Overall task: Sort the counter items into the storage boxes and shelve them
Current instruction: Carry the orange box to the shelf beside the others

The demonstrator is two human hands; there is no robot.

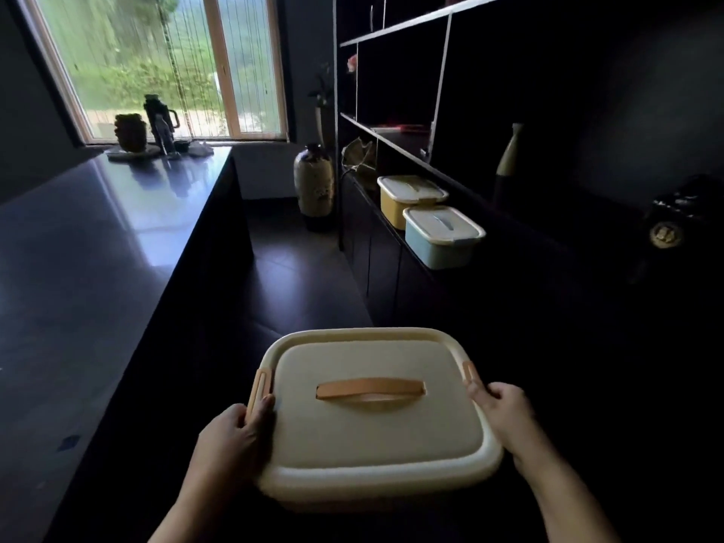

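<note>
A long dark glossy counter (pixel 117 237) runs along the left side to a bright window (pixel 156 64). At its far end stand a dark jug (pixel 158 119) and a few small items too dim to identify. A dark open shelving unit (pixel 442 111) lines the right wall. On its lower ledge sit two lidded plastic storage boxes side by side: a yellow box (pixel 407 197) farther off and a pale blue box (pixel 442 237) nearer. A tall patterned ceramic vase (pixel 314 182) stands on the floor at the far end of the shelving.

A cream square plastic storage box with an orange lid handle (pixel 376 417) is carried in the aisle between counter and shelving, lid on. The left hand (pixel 235 436) grips its left edge at the orange side clip. The right hand (pixel 501 409) grips its right edge, fingers curled under the rim.
</note>
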